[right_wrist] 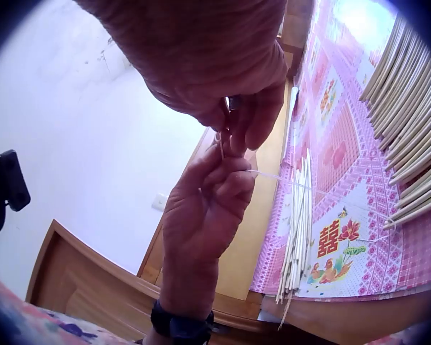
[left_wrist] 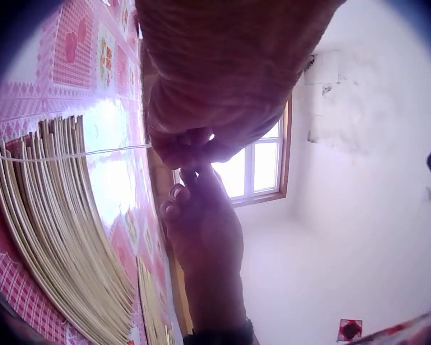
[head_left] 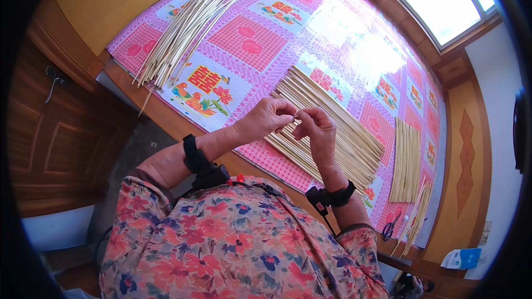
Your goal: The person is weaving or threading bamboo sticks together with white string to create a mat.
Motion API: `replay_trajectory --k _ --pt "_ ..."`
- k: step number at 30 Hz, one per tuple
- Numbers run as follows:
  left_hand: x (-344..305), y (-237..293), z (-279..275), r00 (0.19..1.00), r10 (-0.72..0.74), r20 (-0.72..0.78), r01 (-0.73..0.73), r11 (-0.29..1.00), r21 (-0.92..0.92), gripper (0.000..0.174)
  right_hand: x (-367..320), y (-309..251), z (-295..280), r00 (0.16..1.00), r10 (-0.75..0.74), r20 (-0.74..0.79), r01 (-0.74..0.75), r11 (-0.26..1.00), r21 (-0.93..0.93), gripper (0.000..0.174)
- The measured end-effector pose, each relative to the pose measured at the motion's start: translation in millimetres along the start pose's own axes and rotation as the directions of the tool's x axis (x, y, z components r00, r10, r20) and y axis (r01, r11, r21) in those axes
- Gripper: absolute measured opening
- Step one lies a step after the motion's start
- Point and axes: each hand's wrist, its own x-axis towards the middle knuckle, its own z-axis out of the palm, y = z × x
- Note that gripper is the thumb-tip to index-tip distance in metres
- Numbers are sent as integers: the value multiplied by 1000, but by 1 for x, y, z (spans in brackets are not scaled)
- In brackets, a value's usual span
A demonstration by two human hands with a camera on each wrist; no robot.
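Observation:
My left hand (head_left: 266, 117) and right hand (head_left: 318, 128) meet fingertip to fingertip over the table, above a broad row of pale thin sticks (head_left: 338, 133) laid side by side. Both pinch a thin white string (right_wrist: 273, 175) between thumb and forefinger. In the left wrist view the string (left_wrist: 79, 152) runs from the fingers across the ends of the stick row (left_wrist: 57, 215). The right wrist view shows the left hand (right_wrist: 205, 215) below and the right hand (right_wrist: 223, 79) above, fingertips close together. The pinched bit of string is largely hidden by the fingers.
A loose bundle of sticks (head_left: 183, 39) lies at the table's left end. Toward the right are a smaller stick row (head_left: 406, 160), a few loose sticks (head_left: 415, 221) and dark-handled scissors (head_left: 390, 226). A pink patterned tablecloth (head_left: 249, 41) covers the table; a window (head_left: 443, 5) stands beyond.

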Motion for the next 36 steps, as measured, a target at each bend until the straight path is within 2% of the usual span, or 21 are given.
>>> replay_trajectory --k 3,8,23,27,30,36 --pt "0 2 -3 999 -29 31 29 999 15 17 0 0 0 1000 -12 7 12 1000 -1 9" --pt "1 8 -3 998 -56 -9 57 994 89 14 1 2 -1 999 5 42 -10 993 119 9" --pt "7 3 -6 997 13 75 -22 994 110 15 0 2 -4 997 -56 50 51 995 90 7" --pt "7 10 -5 998 -22 67 12 990 142 14 0 2 -4 998 -48 48 44 996 82 7" --pt "9 5 -4 998 16 63 -25 988 153 14 -1 1 -4 997 -44 57 38 993 108 7" --pt "9 6 -3 998 23 62 -33 984 176 15 -3 0 -6 996 -77 42 75 996 40 6"
